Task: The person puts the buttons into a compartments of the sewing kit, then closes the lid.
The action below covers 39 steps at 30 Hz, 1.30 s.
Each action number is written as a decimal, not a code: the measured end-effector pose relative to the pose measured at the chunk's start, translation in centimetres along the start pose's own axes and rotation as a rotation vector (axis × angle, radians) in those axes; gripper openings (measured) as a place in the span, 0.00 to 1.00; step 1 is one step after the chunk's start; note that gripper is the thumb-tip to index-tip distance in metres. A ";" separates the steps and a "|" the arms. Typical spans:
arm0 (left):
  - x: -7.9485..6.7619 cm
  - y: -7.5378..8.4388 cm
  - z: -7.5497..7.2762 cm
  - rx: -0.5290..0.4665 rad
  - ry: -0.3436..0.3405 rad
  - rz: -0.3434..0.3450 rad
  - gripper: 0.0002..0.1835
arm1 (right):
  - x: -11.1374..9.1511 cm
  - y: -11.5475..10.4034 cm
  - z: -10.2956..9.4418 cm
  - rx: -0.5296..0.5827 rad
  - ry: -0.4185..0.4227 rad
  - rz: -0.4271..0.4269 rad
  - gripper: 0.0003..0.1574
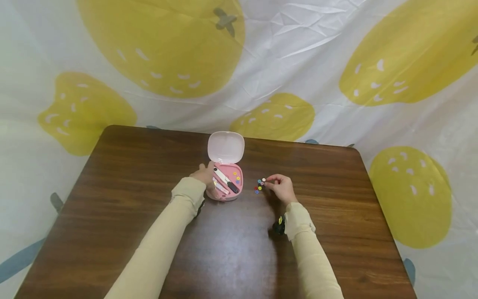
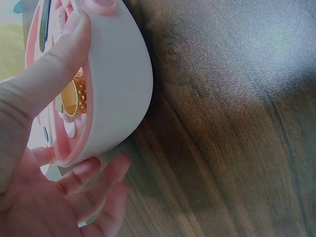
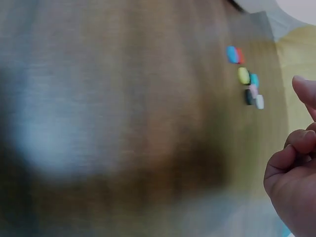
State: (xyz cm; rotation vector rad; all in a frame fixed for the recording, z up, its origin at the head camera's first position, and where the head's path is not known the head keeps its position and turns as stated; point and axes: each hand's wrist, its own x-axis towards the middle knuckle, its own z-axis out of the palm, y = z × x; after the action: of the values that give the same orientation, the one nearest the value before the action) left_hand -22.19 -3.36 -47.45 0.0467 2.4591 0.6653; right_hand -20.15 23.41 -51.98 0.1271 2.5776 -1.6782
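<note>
The pink box point(image 1: 229, 198) is standing on the table point(image 1: 336, 199) near its far edge, its lid point(image 1: 225, 147) leaning open toward the cloth point(image 1: 284, 62). The left hand point(image 1: 203, 174) is holding the box at its left side; the left wrist view is showing the thumb lying over the rim, with the other fingers bending by the outer wall. A black-and-white tool point(image 1: 233, 187) is lying slantwise inside, yellow and blue buttons point(image 1: 238, 178) are sitting in the right compartment, and a gold thimble point(image 2: 75, 97) is resting beneath the thumb.

The right hand point(image 1: 284, 189) is reaching to a loose cluster point(image 1: 259, 188) of coloured buttons, which is lying on the table right of the box. Thumb and forefinger are standing narrowly apart beside the white button point(image 1: 264, 180); whether they are pinching anything cannot be told.
</note>
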 end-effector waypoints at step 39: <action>0.1 0.0 0.0 -0.029 -0.026 -0.012 0.63 | -1.2 2.8 3.8 -0.275 0.115 -0.039 0.07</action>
State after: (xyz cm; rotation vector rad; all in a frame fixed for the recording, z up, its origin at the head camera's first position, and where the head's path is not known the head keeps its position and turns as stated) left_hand -22.28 -3.28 -47.53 0.0282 2.4227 0.6910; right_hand -18.59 20.95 -55.92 0.1637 2.8825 -1.3462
